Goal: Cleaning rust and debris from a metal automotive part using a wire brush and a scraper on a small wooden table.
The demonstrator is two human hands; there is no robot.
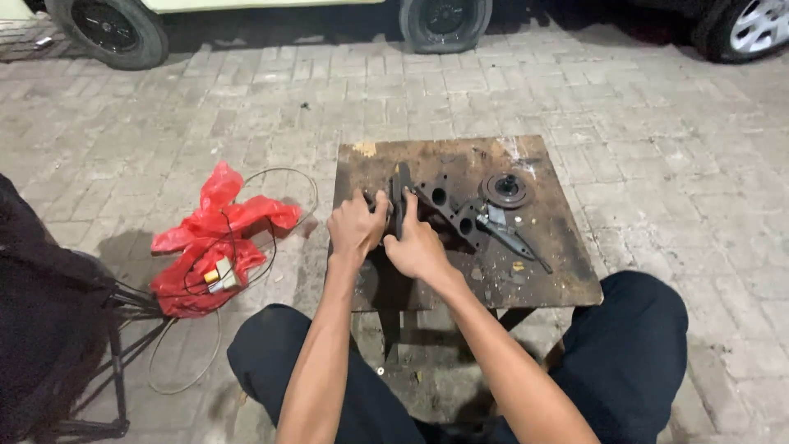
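On brick paving, a low rusty counter [567,271] carries a dark metal bracket [440,205] whose long axis runs up-left to down-right; both hands meet at its left end, left hand [355,226] and right hand [417,245] fingers curled closed around it.

Brick paving [625,107], parked car wheels [107,29], dim light.
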